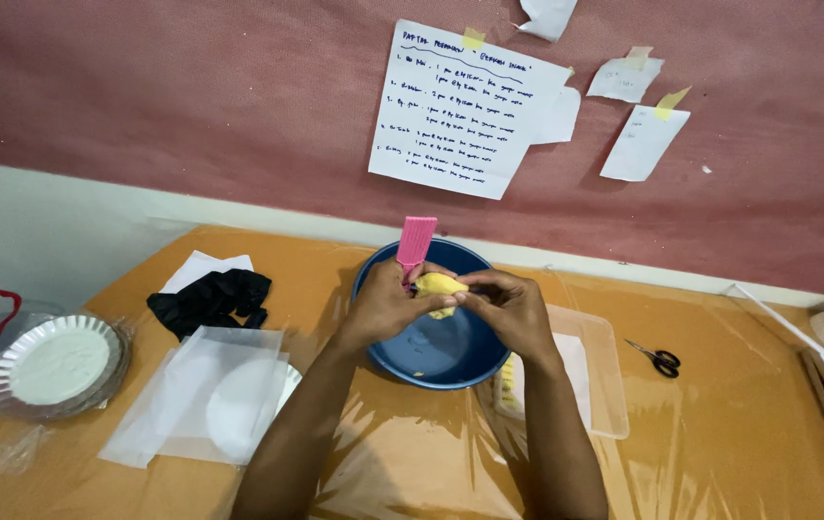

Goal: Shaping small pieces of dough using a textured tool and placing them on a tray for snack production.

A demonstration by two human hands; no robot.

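Observation:
Both of my hands meet over a blue bowl [431, 361] at the table's middle. My left hand [378, 308] and my right hand [513, 308] together pinch a lump of yellow dough [439, 286] between their fingertips. A pink ridged scraper [415, 241] sticks up behind my left hand; whether the hand holds it or it leans in the bowl is unclear. Small yellow crumbs lie in the bowl's bottom.
A clear plastic tray [597, 385] with white paper sits right of the bowl, scissors [660, 358] beyond it. On the left lie white paper sheets [210, 395], a black cloth [212, 299], stacked foil plates [54, 364]. Paper notes hang on the red wall.

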